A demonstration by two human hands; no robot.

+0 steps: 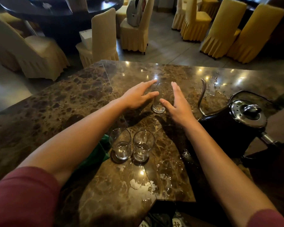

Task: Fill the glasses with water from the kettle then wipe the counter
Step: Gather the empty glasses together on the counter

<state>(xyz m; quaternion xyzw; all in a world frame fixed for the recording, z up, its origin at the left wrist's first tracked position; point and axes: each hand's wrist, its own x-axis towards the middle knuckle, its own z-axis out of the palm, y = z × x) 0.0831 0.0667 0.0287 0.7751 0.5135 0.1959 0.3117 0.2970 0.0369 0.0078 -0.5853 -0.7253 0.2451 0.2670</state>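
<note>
The marble counter (92,112) fills the centre of the frame; water patches lie on it at lower centre and upper right. The black kettle (234,126) stands at right, spout toward frame centre. A green cloth (97,154) lies at lower left, partly under the left forearm. Left hand (136,97) and right hand (179,105) flank the far glass (161,97) at centre, fingers straight and spread, gripping nothing. Two near glasses (121,145) (143,146) stand side by side below centre.
</note>
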